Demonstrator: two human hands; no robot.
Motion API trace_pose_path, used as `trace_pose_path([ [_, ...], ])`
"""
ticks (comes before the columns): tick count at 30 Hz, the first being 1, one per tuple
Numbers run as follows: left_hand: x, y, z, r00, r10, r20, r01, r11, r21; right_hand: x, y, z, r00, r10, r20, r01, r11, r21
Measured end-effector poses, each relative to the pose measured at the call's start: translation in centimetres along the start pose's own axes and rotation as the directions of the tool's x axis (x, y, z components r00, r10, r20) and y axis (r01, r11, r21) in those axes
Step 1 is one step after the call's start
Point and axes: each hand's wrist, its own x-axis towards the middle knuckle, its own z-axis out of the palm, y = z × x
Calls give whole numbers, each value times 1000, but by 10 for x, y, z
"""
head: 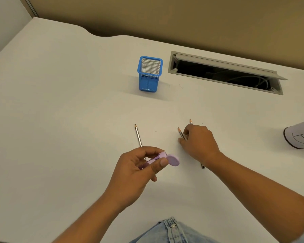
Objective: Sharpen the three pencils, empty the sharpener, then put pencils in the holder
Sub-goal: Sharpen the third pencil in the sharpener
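My left hand (140, 171) is held above the white desk and grips a lilac pencil sharpener (161, 157) whose round lid (173, 160) is swung open to the right. One pencil (138, 135) lies on the desk just beyond that hand, tip pointing away. My right hand (198, 142) rests on the desk over two more pencils; its fingers pinch the nearer pencil (181, 133), and the tip of the other pencil (191, 121) sticks out behind the knuckles. A blue mesh pencil holder (149, 74) stands upright further back, with nothing seen inside.
An open cable slot (225, 72) with a grey flap is set into the desk at the back right. A white paper cup (300, 134) marked with a letter sits at the right edge. The desk's curved far edge meets a beige wall.
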Motion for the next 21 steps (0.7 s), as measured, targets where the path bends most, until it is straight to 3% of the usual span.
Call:
trace_pose_path([
  [4,0,1,-2,1000,23,18,-24,1000,20,-2,-23,-4,997,-45,-67,52,992,116],
  [8,1,-1,-8,999,46,17,-46,999,16,-4,-64,10,991,-130,17,123,964,235],
  [13,-3,-2,-18,1000,22,-12,-20,996,91,-2,-95,33,964,-183,190,152,974,168],
  [21,-11,-1,-23,996,58,-62,-49,989,140,-14,-83,20,978,-165,125,149,981,128],
])
